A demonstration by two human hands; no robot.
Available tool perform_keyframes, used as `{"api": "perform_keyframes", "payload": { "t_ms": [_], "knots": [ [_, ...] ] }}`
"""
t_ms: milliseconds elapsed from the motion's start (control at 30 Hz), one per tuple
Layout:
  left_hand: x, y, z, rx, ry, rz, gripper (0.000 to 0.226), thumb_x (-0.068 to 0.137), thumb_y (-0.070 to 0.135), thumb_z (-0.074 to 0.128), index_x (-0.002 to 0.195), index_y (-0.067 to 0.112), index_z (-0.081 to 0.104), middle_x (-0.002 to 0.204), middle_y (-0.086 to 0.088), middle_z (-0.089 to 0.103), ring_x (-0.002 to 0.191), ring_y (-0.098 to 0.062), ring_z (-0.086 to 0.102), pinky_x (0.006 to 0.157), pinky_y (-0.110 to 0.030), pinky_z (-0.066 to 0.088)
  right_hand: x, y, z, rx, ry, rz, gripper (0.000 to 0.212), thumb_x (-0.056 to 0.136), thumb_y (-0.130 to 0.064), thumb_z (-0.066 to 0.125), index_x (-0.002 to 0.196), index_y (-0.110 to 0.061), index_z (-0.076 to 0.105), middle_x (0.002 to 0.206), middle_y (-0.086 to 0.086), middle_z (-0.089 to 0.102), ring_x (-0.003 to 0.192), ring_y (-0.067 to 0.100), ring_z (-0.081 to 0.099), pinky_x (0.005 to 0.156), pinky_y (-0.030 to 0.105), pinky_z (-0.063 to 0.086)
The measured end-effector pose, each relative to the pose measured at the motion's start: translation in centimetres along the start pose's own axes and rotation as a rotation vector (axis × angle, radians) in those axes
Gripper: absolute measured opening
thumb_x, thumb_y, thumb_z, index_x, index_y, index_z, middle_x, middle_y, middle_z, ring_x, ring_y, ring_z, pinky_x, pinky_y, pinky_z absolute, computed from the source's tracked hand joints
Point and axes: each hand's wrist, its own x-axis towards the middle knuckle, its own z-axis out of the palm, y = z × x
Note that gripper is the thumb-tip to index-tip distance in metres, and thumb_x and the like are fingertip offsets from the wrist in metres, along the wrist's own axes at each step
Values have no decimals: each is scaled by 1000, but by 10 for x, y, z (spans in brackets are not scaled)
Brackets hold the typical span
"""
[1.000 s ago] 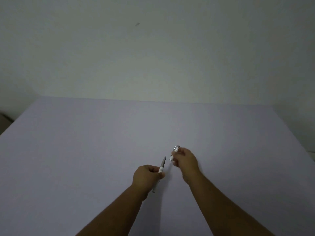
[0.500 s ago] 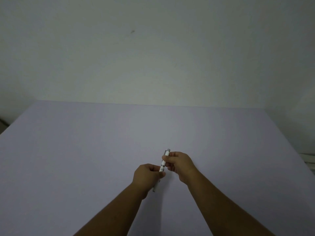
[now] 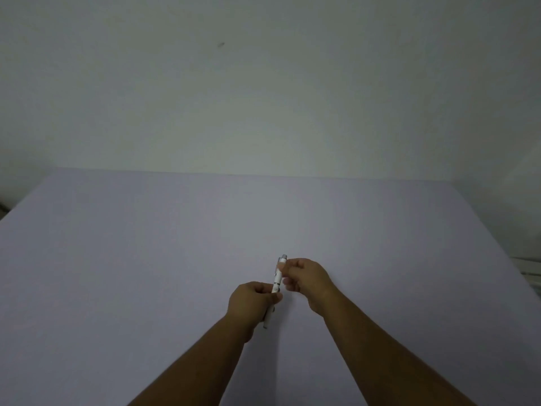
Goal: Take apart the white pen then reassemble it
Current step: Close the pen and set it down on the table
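Observation:
The white pen (image 3: 277, 279) stands nearly upright above the table, its two halves joined in one line, with a grey tip at the top. My left hand (image 3: 252, 303) is closed around the lower half, whose end pokes out below the fist. My right hand (image 3: 306, 279) pinches the upper half between thumb and fingers. The middle joint is partly hidden by my fingers.
A pale lilac table (image 3: 146, 259) fills the lower view, its far edge against a plain wall (image 3: 263, 98). The table's right edge runs down at the right, with a pale object (image 3: 530, 268) beyond it.
The right hand brought the upper pen piece from apart down onto the lower piece held in the left hand. The two pieces now sit in one line.

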Motion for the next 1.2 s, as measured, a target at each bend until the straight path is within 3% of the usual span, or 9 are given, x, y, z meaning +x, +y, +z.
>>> {"api": "perform_keyframes", "payload": {
  "t_ms": [100,200,333,533,633,767,900,1100,1200],
  "knots": [
    [9,-10,2,-29,37,-43,13,77,14,74,89,13,72,84,-8,67,81,-25,62,83,-43,55,11,8,-16,-109,270,-77,14,85,-12,57,93,-10,69,88,10,69,72,18,60,76,35,53],
    [20,-22,7,-3,84,-57,15,74,16,76,88,14,73,79,-3,68,74,-18,60,66,-29,50,14,22,-38,-454,466,-102,23,89,-11,50,103,-7,67,106,16,70,99,31,63,92,39,49],
    [29,-32,17,112,175,-40,20,71,22,79,87,22,67,74,7,62,71,-12,58,51,-16,39,9,45,-47,-747,421,-63,19,86,-11,52,96,-3,65,101,21,68,97,36,62,86,42,51],
    [34,-43,28,222,215,-8,22,68,22,80,84,18,65,65,13,57,59,0,51,51,-14,38,-1,64,-43,-871,425,-63,18,84,-12,53,94,-2,64,99,21,65,95,37,60,83,43,51],
    [36,-44,33,255,211,-7,23,69,22,80,85,17,64,67,12,57,60,-2,51,55,-18,43,-1,67,-36,-868,414,-83,17,85,-9,48,91,-1,63,97,22,65,93,38,60,83,46,51],
    [35,-45,40,282,219,17,21,71,21,78,83,19,61,64,15,53,58,2,48,49,-11,34,-3,68,-24,-805,389,-74,17,85,-8,48,92,-3,62,98,21,67,94,37,61,81,43,51],
    [36,-48,43,273,218,12,20,74,21,77,82,20,59,65,14,53,58,1,49,47,-16,39,-4,70,-14,-765,354,-51,16,84,-10,49,93,-5,61,97,19,69,93,36,62,80,41,52],
    [38,-49,45,282,215,29,20,76,22,76,82,21,56,66,14,52,60,0,49,57,-22,49,-5,70,-9,-756,320,-49,14,85,-13,50,93,-9,60,98,15,69,94,33,62,81,42,53],
    [39,-49,45,276,220,27,21,75,22,76,83,21,56,66,14,52,60,1,49,53,-18,46,-5,71,-9,-765,306,-46,13,86,-14,50,92,-10,60,98,14,68,93,32,62,81,41,53]
  ]
}}
